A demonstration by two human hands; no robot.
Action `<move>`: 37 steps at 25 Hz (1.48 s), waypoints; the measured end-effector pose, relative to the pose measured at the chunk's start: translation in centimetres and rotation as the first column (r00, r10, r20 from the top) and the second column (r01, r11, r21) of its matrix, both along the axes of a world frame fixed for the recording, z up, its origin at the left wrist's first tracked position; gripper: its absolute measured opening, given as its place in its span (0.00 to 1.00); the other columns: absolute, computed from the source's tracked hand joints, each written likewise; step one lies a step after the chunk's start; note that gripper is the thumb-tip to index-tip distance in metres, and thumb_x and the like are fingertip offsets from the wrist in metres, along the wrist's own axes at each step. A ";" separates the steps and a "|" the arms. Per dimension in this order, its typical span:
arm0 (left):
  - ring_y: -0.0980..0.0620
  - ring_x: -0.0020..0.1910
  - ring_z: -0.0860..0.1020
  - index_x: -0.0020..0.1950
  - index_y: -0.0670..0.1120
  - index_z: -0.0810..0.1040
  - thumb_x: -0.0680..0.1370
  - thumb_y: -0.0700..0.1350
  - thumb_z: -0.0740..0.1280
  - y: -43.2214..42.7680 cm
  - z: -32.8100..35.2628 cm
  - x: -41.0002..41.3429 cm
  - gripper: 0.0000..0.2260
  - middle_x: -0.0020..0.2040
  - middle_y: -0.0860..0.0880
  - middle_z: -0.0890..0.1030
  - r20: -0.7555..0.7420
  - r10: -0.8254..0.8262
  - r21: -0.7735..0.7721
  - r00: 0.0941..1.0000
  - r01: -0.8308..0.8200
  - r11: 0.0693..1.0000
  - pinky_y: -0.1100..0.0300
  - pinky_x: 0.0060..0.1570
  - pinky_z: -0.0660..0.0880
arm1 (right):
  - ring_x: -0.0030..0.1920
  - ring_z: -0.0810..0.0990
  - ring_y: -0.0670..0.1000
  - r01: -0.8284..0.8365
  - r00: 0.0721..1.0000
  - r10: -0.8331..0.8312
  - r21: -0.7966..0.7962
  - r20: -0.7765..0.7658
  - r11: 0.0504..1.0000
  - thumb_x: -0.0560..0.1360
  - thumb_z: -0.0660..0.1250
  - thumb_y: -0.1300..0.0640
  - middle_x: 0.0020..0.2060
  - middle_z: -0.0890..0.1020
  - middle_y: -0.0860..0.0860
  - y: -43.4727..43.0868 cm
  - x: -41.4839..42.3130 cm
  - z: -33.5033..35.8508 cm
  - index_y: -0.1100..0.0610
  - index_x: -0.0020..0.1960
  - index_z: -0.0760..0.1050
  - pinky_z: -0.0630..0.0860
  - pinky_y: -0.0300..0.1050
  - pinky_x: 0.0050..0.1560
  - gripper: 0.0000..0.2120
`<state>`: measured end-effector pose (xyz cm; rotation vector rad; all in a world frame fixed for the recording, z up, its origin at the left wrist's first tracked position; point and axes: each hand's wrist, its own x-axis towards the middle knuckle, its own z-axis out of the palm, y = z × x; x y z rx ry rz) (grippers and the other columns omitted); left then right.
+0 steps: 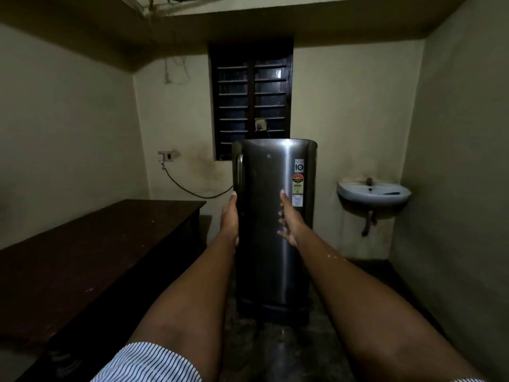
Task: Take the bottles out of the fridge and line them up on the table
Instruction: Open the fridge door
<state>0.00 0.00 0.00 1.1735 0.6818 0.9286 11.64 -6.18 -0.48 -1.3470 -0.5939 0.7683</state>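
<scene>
Past my striped sleeve (148, 362), left hand (230, 219) and right hand (289, 219) hover slack and empty before the fridge (270, 271). I should hook its handle (240, 172) left-handed.

The fridge (272, 230) is a single-door unit in dark brushed steel. It stands upright against the back wall (176, 119) with its door shut. A vertical handle (240, 172) runs down the door's left edge, and stickers (298, 183) (print too small to read) sit near its upper right. The table (82, 257), long and of dark wood, lies along the left wall (55, 133), its top dotted with pale specks.
</scene>
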 end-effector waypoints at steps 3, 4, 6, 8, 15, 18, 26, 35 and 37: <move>0.46 0.64 0.72 0.69 0.48 0.67 0.74 0.64 0.58 8.4 -0.3 1.8 0.28 0.64 0.51 0.73 0.009 -0.027 0.026 1.000 0.027 0.999 0.51 0.66 0.67 | 0.72 0.63 0.55 0.022 0.999 -0.022 0.013 -0.029 1.000 0.74 0.55 0.36 0.72 0.65 0.54 6.4 0.6 0.9 0.53 0.73 0.60 0.62 0.56 0.69 0.33; 0.47 0.64 0.73 0.68 0.50 0.68 0.69 0.69 0.61 12.9 -1.6 3.1 0.33 0.65 0.51 0.73 0.024 -0.031 0.024 0.999 0.030 0.999 0.47 0.66 0.68 | 0.72 0.63 0.55 0.007 0.999 -0.007 0.019 -0.032 1.000 0.75 0.55 0.36 0.72 0.65 0.54 8.6 0.9 1.1 0.54 0.73 0.60 0.62 0.56 0.69 0.33; 0.46 0.66 0.71 0.68 0.54 0.68 0.57 0.76 0.65 22.6 -4.2 5.9 0.44 0.70 0.50 0.70 -0.019 -0.011 -0.012 1.000 0.011 1.000 0.43 0.66 0.67 | 0.71 0.64 0.55 0.027 0.998 -0.025 0.024 -0.050 0.999 0.75 0.56 0.37 0.72 0.66 0.54 13.7 1.3 1.6 0.55 0.73 0.61 0.62 0.55 0.69 0.32; 0.45 0.70 0.66 0.72 0.53 0.62 0.60 0.75 0.63 26.4 -4.1 6.9 0.46 0.73 0.48 0.65 -0.054 -0.052 -0.061 0.997 0.049 0.997 0.42 0.68 0.63 | 0.71 0.65 0.55 0.030 0.998 -0.029 0.020 -0.061 0.999 0.75 0.56 0.37 0.72 0.66 0.53 18.0 2.1 1.5 0.54 0.73 0.61 0.63 0.54 0.68 0.32; 0.46 0.74 0.59 0.74 0.48 0.58 0.76 0.62 0.55 36.1 -3.0 9.8 0.30 0.76 0.47 0.59 -0.060 -0.019 0.042 0.998 0.022 0.999 0.47 0.72 0.56 | 0.70 0.66 0.56 0.043 0.998 -0.044 -0.004 -0.054 0.999 0.76 0.55 0.38 0.71 0.67 0.55 32.0 7.3 -0.6 0.56 0.72 0.61 0.64 0.53 0.67 0.31; 0.47 0.73 0.60 0.74 0.48 0.59 0.77 0.60 0.55 42.9 -3.7 13.3 0.28 0.75 0.47 0.61 -0.068 -0.016 0.079 0.998 0.022 0.997 0.50 0.71 0.56 | 0.69 0.66 0.56 0.066 0.996 -0.066 -0.003 -0.052 0.998 0.76 0.55 0.38 0.70 0.68 0.55 38.9 11.0 -1.4 0.56 0.71 0.62 0.65 0.51 0.65 0.30; 0.50 0.70 0.64 0.72 0.46 0.62 0.79 0.54 0.55 62.2 -2.5 24.6 0.23 0.73 0.48 0.64 -0.098 -0.062 0.152 0.993 0.077 0.985 0.54 0.69 0.59 | 0.63 0.73 0.58 0.165 0.986 -0.164 0.049 -0.015 0.985 0.78 0.55 0.43 0.62 0.76 0.56 57.7 22.5 -0.7 0.59 0.65 0.70 0.70 0.46 0.54 0.24; 0.45 0.69 0.67 0.70 0.41 0.64 0.76 0.54 0.61 79.5 2.3 36.4 0.27 0.71 0.41 0.68 -0.042 -0.222 0.420 0.974 0.219 0.881 0.49 0.71 0.62 | 0.50 0.78 0.54 0.458 0.874 -0.453 0.012 0.175 0.889 0.75 0.60 0.40 0.47 0.80 0.57 72.0 30.5 -1.1 0.54 0.44 0.78 0.74 0.49 0.56 0.18; 0.45 0.72 0.63 0.72 0.43 0.61 0.77 0.50 0.62 82.1 3.5 38.8 0.26 0.73 0.41 0.64 -0.065 -0.245 0.473 0.967 0.247 0.846 0.48 0.73 0.60 | 0.55 0.78 0.59 0.504 0.847 -0.483 -0.052 0.221 0.862 0.73 0.60 0.37 0.52 0.81 0.61 73.7 31.8 -0.9 0.60 0.52 0.79 0.74 0.52 0.61 0.27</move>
